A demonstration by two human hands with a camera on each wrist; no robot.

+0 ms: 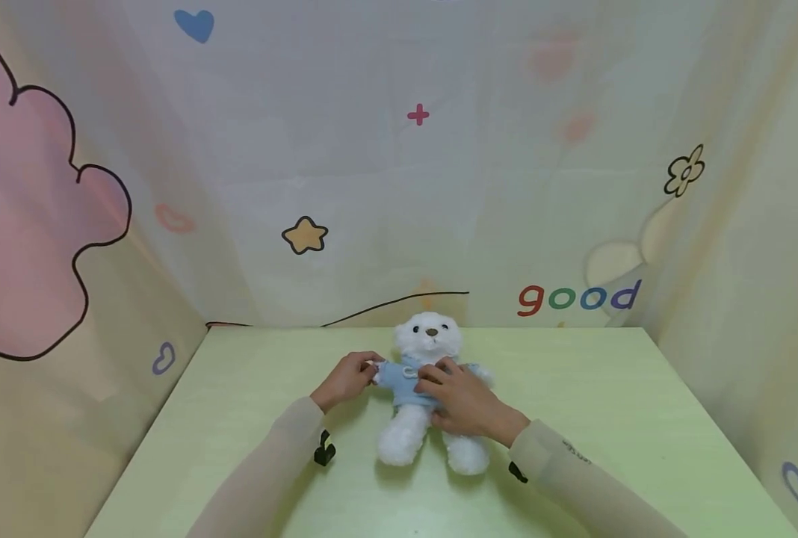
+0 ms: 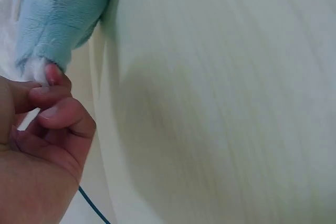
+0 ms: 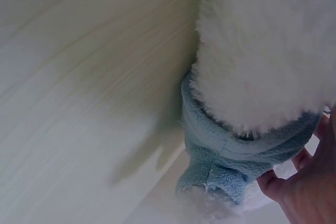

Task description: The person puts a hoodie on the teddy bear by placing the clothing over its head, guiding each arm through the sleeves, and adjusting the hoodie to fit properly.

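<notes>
A white plush bear (image 1: 432,345) in a light blue top (image 1: 394,385) lies face up on the pale green table, its legs pointing toward me. My left hand (image 1: 347,379) pinches the end of the bear's arm at the sleeve. Close up in the left wrist view, the white paw (image 2: 37,71) sticks out of the blue sleeve between thumb and fingers. Spread over the front of the top, my right hand (image 1: 468,400) rests with its fingertips on the cloth. A fluffy leg (image 3: 268,51) fills much of the right wrist view, below the shirt hem (image 3: 226,135).
The pale green table (image 1: 574,463) meets a printed curtain (image 1: 372,164) at the back and sides. Small black pieces (image 1: 324,450) hang at both wrists. A thin dark cord (image 2: 93,205) runs beside the left hand.
</notes>
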